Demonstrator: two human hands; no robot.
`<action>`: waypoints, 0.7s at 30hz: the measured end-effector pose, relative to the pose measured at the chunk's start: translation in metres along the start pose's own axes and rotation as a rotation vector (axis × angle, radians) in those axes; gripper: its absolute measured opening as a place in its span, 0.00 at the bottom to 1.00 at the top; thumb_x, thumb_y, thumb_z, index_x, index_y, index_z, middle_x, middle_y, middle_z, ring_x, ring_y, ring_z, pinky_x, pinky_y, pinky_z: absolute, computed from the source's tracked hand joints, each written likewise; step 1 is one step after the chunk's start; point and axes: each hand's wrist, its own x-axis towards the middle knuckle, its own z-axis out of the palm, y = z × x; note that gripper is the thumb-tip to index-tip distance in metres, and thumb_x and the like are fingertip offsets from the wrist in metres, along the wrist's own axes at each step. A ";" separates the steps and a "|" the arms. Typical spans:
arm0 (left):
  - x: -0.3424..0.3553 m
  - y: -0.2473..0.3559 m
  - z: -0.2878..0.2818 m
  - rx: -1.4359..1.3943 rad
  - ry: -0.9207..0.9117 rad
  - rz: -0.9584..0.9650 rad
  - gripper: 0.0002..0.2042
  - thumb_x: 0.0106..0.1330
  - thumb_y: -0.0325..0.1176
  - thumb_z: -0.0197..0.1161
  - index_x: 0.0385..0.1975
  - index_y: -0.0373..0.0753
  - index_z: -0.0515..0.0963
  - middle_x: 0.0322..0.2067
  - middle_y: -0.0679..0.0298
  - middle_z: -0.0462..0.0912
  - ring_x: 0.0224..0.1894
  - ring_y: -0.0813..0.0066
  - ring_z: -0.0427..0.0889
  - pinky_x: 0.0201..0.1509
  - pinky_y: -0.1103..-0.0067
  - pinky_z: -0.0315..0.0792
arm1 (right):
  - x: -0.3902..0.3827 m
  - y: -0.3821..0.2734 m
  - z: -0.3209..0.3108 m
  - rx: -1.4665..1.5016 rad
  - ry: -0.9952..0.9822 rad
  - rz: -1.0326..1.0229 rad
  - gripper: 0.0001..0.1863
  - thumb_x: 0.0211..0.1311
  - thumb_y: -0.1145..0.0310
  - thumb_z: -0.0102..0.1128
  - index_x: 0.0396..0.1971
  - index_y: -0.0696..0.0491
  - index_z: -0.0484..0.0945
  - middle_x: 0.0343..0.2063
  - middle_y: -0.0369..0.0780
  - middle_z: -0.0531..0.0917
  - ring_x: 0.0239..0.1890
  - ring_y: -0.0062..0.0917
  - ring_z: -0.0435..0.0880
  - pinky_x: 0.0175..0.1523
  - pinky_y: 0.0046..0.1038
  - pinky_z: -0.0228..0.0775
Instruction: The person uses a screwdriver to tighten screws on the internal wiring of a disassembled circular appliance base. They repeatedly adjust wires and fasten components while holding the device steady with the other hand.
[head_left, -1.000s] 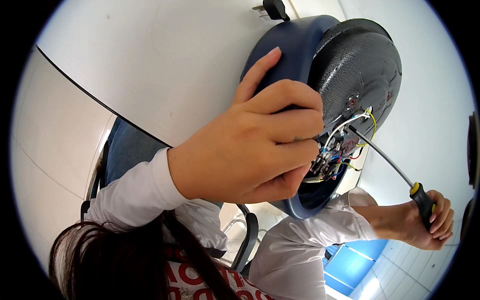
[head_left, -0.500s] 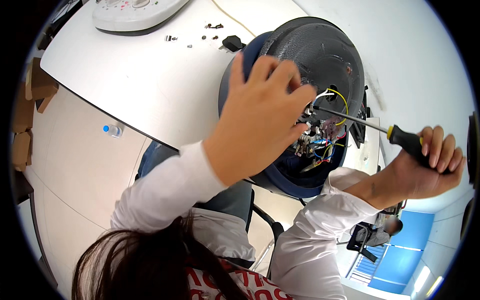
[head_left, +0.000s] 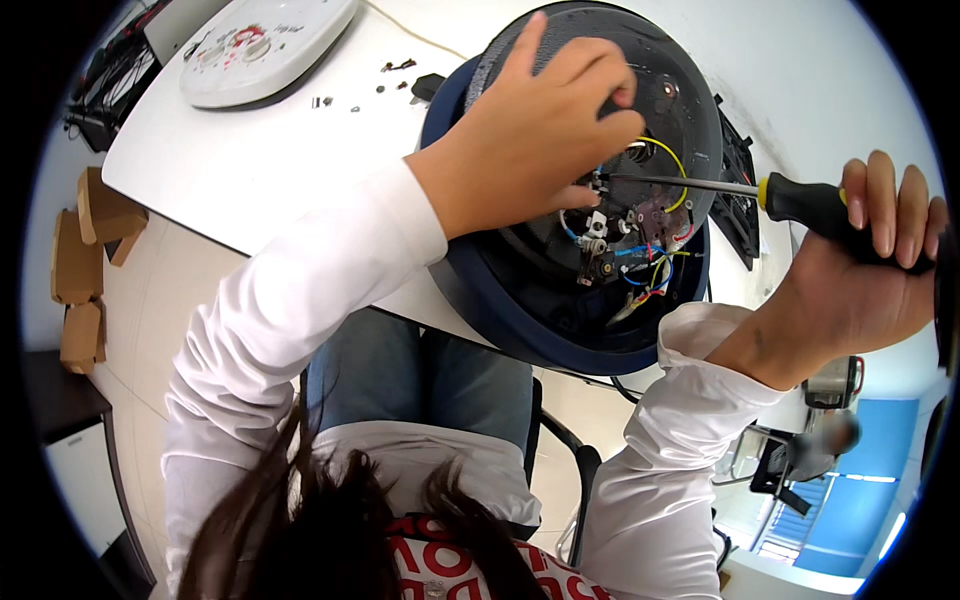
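My left hand [head_left: 522, 140] is spread over the black metal inner part [head_left: 690, 120] of a round appliance in a navy housing [head_left: 530, 330], fingers apart and bent, thumb low among the exposed components [head_left: 600, 255] and coloured wires [head_left: 678, 160]. My right hand [head_left: 865, 285] grips a black-and-yellow screwdriver [head_left: 810, 205] whose long shaft lies nearly level, its tip among the parts beside my left thumb. Whether the tip sits on a screw I cannot tell.
On the white table [head_left: 220, 160] are a white plastic panel [head_left: 265, 75], several small loose parts [head_left: 398, 65] and a black frame [head_left: 735, 175]. Cardboard boxes [head_left: 75, 270] stand on the floor at left. Another person [head_left: 815, 450] sits at the far lower right.
The view has widened and the appliance appears higher up. My left hand has loosened from its curl over the housing's rim to a spread pose. The screwdriver has swung from steeply slanted to nearly level.
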 end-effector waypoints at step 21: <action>0.036 -0.017 -0.021 -0.227 -0.425 0.153 0.08 0.49 0.37 0.71 0.30 0.49 0.84 0.63 0.63 0.60 0.69 0.49 0.42 0.62 0.36 0.35 | -0.007 0.000 -0.023 0.022 -0.007 -0.027 0.16 0.65 0.59 0.40 0.17 0.44 0.57 0.10 0.28 0.60 0.12 0.14 0.57 0.19 0.20 0.50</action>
